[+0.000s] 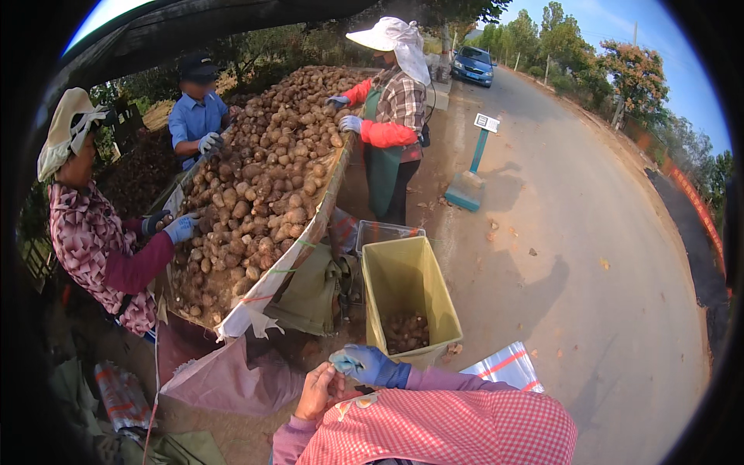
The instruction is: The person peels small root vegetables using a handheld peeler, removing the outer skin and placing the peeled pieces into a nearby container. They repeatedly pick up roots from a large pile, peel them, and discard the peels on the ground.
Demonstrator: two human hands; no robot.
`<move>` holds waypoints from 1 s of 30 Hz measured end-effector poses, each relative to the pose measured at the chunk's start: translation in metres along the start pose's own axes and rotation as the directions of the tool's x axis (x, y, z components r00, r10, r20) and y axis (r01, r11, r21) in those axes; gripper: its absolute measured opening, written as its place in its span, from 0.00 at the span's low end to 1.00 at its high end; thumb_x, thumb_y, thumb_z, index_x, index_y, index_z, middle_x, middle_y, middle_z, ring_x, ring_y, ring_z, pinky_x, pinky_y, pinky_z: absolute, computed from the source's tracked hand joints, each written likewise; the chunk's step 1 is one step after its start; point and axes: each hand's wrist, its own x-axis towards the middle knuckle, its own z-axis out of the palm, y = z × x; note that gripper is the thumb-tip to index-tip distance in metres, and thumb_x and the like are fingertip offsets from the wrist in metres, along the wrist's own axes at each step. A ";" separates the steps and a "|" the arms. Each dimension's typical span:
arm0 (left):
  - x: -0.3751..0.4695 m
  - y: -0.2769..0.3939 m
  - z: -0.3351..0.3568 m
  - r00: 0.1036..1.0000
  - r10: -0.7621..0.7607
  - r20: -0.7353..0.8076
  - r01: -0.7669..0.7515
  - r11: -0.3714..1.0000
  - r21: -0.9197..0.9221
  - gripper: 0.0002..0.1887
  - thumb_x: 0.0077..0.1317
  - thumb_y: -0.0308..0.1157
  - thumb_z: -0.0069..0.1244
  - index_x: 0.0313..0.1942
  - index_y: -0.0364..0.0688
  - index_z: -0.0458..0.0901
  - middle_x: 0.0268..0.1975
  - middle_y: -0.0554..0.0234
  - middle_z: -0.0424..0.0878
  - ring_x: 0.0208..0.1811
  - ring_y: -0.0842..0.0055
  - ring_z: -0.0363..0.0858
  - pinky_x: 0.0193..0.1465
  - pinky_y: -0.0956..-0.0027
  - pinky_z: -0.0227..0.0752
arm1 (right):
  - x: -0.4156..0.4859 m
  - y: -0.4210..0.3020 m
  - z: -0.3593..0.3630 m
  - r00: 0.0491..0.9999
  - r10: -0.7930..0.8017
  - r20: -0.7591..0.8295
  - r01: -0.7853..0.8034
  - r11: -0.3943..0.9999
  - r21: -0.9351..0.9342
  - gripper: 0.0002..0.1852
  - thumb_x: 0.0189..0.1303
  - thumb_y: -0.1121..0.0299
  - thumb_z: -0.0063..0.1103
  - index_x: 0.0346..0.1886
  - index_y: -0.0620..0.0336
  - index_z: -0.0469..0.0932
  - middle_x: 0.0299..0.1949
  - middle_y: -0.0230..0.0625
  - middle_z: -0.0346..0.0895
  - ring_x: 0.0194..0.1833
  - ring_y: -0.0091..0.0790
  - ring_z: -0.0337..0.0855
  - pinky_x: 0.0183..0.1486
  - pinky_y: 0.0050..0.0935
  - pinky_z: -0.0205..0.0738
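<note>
My left hand, bare, is curled with its thumb and fingertips against the fingers of my right hand. The right hand wears a blue work glove with a lighter blue finger area. Whether anything small sits between the fingers is hidden. Just beyond the hands stands a tall yellowish plastic bin with several brown taro-like tubers at its bottom. Ahead to the left, a long raised bed is heaped with such tubers, and a white-and-tan sheet hangs over its near corner.
Gloved people stand at the heap: one in a patterned top, one in blue, one in a green apron. A platform scale stands on the road. Striped plastic bags lie right; a blue car is farther off.
</note>
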 end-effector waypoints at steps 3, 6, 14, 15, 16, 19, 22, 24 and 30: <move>0.001 -0.001 0.010 0.995 -0.090 0.035 0.095 0.984 -0.153 0.11 0.75 0.35 0.41 0.33 0.41 0.72 0.22 0.72 0.65 0.19 0.85 0.63 0.21 0.78 0.56 | -0.006 -0.004 -0.018 0.994 -0.107 0.027 0.109 0.990 -0.091 0.18 0.63 0.70 0.62 0.56 0.56 0.79 0.42 0.44 0.79 0.43 0.50 0.83 0.45 0.38 0.79; 0.009 -0.009 0.016 0.996 -0.065 0.055 0.076 0.970 -0.232 0.08 0.70 0.30 0.39 0.30 0.43 0.67 0.21 0.76 0.58 0.18 0.88 0.52 0.18 0.80 0.49 | -0.010 0.003 -0.033 0.978 -0.125 0.166 0.148 0.980 -0.134 0.25 0.53 0.72 0.60 0.58 0.57 0.77 0.40 0.44 0.77 0.40 0.51 0.82 0.41 0.41 0.77; 0.034 -0.023 0.038 0.985 -0.083 -0.154 0.015 0.916 -0.401 0.07 0.61 0.24 0.37 0.25 0.45 0.64 0.20 0.79 0.53 0.18 0.89 0.47 0.18 0.79 0.40 | -0.006 0.015 -0.043 0.971 -0.150 0.186 0.205 0.922 -0.327 0.20 0.58 0.68 0.65 0.53 0.61 0.77 0.41 0.42 0.79 0.37 0.48 0.84 0.36 0.39 0.78; 0.035 -0.021 0.041 0.982 -0.079 -0.169 0.004 0.917 -0.399 0.08 0.61 0.24 0.37 0.24 0.45 0.64 0.20 0.79 0.52 0.18 0.89 0.47 0.18 0.79 0.40 | -0.005 0.016 -0.046 0.968 -0.157 0.197 0.218 0.915 -0.339 0.20 0.58 0.68 0.65 0.54 0.60 0.77 0.41 0.42 0.79 0.37 0.48 0.84 0.35 0.39 0.77; 0.035 -0.021 0.045 0.975 -0.082 -0.207 0.005 0.937 -0.348 0.08 0.62 0.25 0.37 0.24 0.44 0.65 0.20 0.78 0.55 0.18 0.89 0.49 0.19 0.79 0.44 | -0.005 0.016 -0.047 0.961 -0.155 0.227 0.228 0.912 -0.342 0.18 0.58 0.67 0.65 0.52 0.60 0.77 0.42 0.42 0.79 0.36 0.48 0.83 0.35 0.40 0.76; 0.032 -0.019 0.055 0.956 0.038 -0.290 -0.070 0.992 -0.101 0.10 0.65 0.28 0.38 0.24 0.40 0.67 0.21 0.75 0.62 0.21 0.87 0.58 0.23 0.76 0.55 | -0.003 0.019 -0.050 0.951 -0.245 0.189 0.290 0.919 -0.267 0.13 0.60 0.64 0.64 0.41 0.60 0.74 0.34 0.45 0.75 0.35 0.52 0.81 0.33 0.42 0.74; 0.028 -0.016 0.057 0.924 0.277 -0.263 -0.198 0.937 0.289 0.09 0.64 0.28 0.38 0.26 0.35 0.71 0.21 0.67 0.68 0.23 0.82 0.67 0.26 0.71 0.63 | -0.001 0.022 -0.048 0.967 -0.197 0.161 0.219 0.967 -0.133 0.10 0.61 0.67 0.62 0.40 0.61 0.73 0.28 0.42 0.72 0.32 0.46 0.82 0.32 0.40 0.74; 0.027 -0.013 0.055 0.891 0.410 -0.195 -0.282 0.837 0.469 0.09 0.63 0.28 0.39 0.28 0.32 0.72 0.22 0.62 0.70 0.24 0.78 0.71 0.28 0.68 0.67 | -0.001 0.023 -0.047 0.988 -0.073 0.139 0.045 0.981 0.190 0.08 0.63 0.68 0.60 0.38 0.60 0.73 0.25 0.36 0.69 0.26 0.35 0.77 0.27 0.34 0.71; 0.030 0.000 0.049 0.847 0.526 -0.073 -0.353 0.659 0.664 0.09 0.62 0.30 0.41 0.28 0.34 0.69 0.22 0.66 0.68 0.25 0.80 0.66 0.28 0.69 0.61 | 0.002 0.016 -0.055 0.748 0.400 0.530 -0.659 0.348 0.667 0.07 0.70 0.66 0.52 0.37 0.57 0.75 0.22 0.23 0.66 0.17 0.14 0.59 0.19 0.18 0.56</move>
